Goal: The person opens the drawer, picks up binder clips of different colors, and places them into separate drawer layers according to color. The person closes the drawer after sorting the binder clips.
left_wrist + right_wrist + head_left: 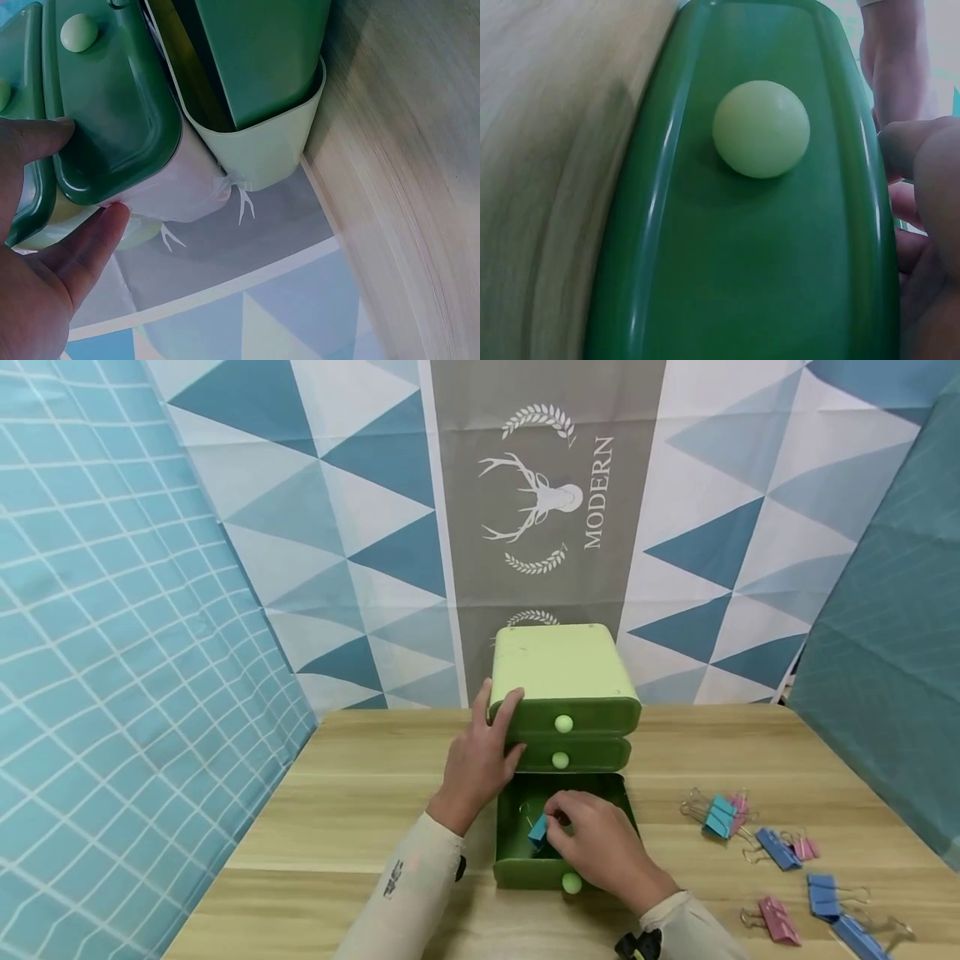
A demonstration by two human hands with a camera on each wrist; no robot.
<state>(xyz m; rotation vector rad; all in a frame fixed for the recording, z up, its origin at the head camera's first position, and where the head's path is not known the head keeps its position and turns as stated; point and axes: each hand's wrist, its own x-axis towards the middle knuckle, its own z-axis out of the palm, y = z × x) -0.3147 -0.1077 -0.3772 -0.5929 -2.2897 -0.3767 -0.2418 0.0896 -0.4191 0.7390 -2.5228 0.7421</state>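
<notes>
A small drawer unit (pixel 562 660) with a pale green shell and dark green drawers stands on the table, its bottom drawer (pixel 525 872) pulled out. My left hand (pixel 480 760) rests against the unit's left front corner, fingers extended along the side and thumb on the middle drawer's front (pixel 112 112). Inside the open drawer, the right hand (pixel 603 843) pinches a blue binder clip (pixel 537 832) between thumb and fingertips, with a wire handle showing. In the right wrist view, the drawer front with its round knob (pixel 761 129) hides the clip, and the fingers are behind the rim.
Several loose binder clips lie on the table to the right: teal (pixel 720 817), blue (pixel 823 895) and pink (pixel 780 920). Behind the unit hangs a patterned cloth (pixel 375 527). A blue checked cloth (pixel 112 652) borders the left side.
</notes>
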